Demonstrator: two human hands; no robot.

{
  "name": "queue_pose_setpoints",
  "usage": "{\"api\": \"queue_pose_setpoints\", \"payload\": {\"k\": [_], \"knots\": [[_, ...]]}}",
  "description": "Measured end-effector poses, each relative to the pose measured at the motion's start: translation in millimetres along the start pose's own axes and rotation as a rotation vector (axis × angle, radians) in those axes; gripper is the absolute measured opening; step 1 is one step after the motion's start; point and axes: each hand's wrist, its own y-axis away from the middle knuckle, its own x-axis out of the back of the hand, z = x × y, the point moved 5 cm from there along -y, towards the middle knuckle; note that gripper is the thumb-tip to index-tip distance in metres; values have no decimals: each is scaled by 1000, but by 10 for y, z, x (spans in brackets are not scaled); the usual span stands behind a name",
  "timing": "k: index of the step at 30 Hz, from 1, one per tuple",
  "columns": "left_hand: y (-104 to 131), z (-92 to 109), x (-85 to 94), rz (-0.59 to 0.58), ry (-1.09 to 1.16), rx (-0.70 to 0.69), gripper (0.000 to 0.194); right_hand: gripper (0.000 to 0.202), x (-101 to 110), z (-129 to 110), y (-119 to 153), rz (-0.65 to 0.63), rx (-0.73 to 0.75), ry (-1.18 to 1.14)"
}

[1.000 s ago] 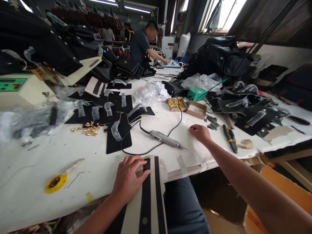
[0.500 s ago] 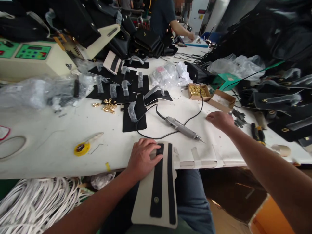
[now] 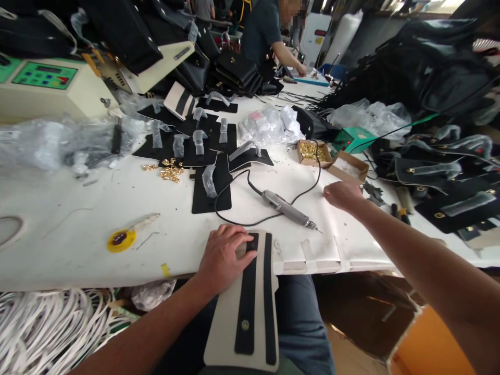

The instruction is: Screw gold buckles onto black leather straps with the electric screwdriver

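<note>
Left hand [image 3: 223,259] spread, I seemingly steady the panel [image 3: 246,299] at the tabletop [image 3: 78,245]'s near edge; next needs firmness. Right hand [image 3: 342,195] looks curled, grip unclear.

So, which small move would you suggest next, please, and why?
Perhaps move the right hand to the grey corded tool, if that hand is free, which I cannot see: the tool lies unheld, and the left hand rests on the striped panel.

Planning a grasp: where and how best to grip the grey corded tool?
Likely mid-barrel on the grey corded tool, right hand from above: it lies flat, long and rounded, its thin tip pointing near right, cable at the rear.
</note>
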Motion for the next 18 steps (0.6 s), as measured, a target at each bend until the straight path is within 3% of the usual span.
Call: {"api": "queue_pose_setpoints", "payload": {"k": [8,14,18], "knots": [[25,-18,-9,-2,22,13,27,17,12,29,-12,-51,37,63],[39,12,-20,14,11,11,28,10,89,-27,-172,-69,72,41],[49,3,-53,9,3,9,28,27,145,-40,-270,38,3,-62]]}}
